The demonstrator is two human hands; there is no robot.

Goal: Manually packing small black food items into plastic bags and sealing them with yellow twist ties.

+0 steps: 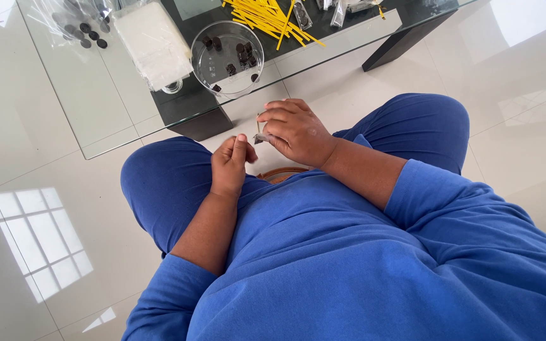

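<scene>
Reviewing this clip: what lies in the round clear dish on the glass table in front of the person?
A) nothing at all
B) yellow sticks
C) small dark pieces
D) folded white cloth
C: the round clear dish holds several small dark pieces scattered across its bottom, while the yellow sticks lie in a separate pile farther back on the glass table.

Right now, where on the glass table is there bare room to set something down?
Free: the near-left glass table, between the black discs and the edge, and the strip right of the round clear dish, below the yellow sticks. Crowded: the far edge, with the clear bags. Both hands pinch a small piece over the lap.
</scene>
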